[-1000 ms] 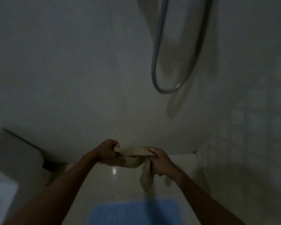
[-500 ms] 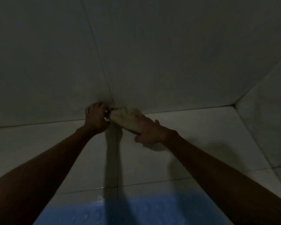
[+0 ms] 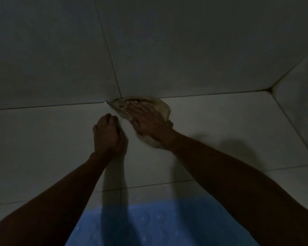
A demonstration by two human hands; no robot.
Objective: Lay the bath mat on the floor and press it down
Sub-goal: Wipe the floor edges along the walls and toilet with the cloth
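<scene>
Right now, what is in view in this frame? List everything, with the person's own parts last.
cloth: one, beige, on the floor against the base of the wall, under the right hand
bath mat: one, blue, flat on the floor at the bottom edge
floor: pale tiles, dark grout lines
wall: pale large tiles, with a corner at right
left hand: one, fingers curled, beside the cloth; whether it holds anything is unclear
right hand: one, fingers straight, pressing on the cloth

One crumpled beige cloth and one blue textured rubber bath mat are counted. Two bare hands are seen, a left hand and a right hand.
</scene>
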